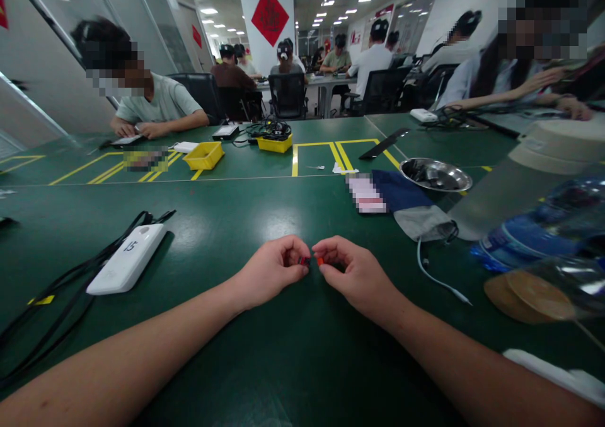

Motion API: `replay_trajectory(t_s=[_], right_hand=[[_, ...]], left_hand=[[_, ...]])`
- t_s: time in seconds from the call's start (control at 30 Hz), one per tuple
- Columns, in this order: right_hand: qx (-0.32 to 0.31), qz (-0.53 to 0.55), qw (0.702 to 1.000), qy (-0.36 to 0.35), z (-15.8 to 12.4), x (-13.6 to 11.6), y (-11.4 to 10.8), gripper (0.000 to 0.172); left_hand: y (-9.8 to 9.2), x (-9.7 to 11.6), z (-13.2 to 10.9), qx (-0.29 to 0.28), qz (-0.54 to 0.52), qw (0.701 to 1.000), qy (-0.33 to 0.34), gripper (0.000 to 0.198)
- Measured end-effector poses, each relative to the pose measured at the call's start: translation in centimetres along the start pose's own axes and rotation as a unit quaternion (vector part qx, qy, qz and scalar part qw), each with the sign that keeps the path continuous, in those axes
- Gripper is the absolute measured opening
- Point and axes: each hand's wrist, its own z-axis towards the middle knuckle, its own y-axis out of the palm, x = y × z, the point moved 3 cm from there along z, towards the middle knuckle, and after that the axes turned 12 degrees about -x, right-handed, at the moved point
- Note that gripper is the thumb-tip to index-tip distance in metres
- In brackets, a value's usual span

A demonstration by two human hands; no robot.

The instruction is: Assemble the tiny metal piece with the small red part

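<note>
Just above the green tabletop (227, 364), near the middle of the view, my two hands face each other with their fingertips a small gap apart. Between the thumb and fingers of my left hand (274, 266) is a small red and dark piece (304, 261), mostly covered by the fingers. My right hand (357, 269) pinches a small orange piece (320, 261) between thumb and forefinger. Both pieces are too small and too hidden for me to tell their kind. They are held apart from each other.
Left of my hands lies a white power bank (127, 260) with black cables (51, 316). To the right are a phone (367, 193), a blue and grey pouch (401, 200), a metal bowl (435, 175) and bottles (534, 225). Yellow trays (204, 156) stand farther back; other people sit around.
</note>
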Motion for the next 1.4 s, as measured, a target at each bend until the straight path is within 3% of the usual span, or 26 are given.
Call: replay_trajectory(t_s=[0.43, 0.63, 0.77, 0.93, 1.1, 1.4], right_hand=[[0.029, -0.071, 0.997, -0.011, -0.23, -0.13, -0.38, 0.025], [0.082, -0.049, 0.995, 0.008, -0.15, 0.31, -0.92, 0.014], [0.064, 0.022, 0.997, 0.032, -0.06, 0.40, -0.76, 0.007], [0.045, -0.028, 0.998, 0.033, -0.05, -0.44, -0.69, 0.005], [0.046, 0.056, 0.996, 0.056, -0.02, -0.15, -0.52, 0.011], [0.017, 0.095, 0.995, 0.025, 0.05, -0.06, -0.29, 0.010]], left_hand=[[-0.05, 0.43, -0.09, -0.013, -0.006, 0.999, 0.032, 0.021], [-0.28, 0.00, -0.08, -0.024, -0.120, 0.992, 0.022, 0.022], [-0.27, -0.08, -0.06, -0.017, -0.226, 0.973, 0.034, 0.022], [-0.27, -0.01, 0.03, -0.010, -0.279, 0.960, 0.023, 0.022], [-0.39, -0.26, 0.16, -0.008, -0.284, 0.958, 0.028, 0.021], [-0.37, -0.35, 0.19, -0.015, -0.255, 0.967, 0.005, 0.022]])
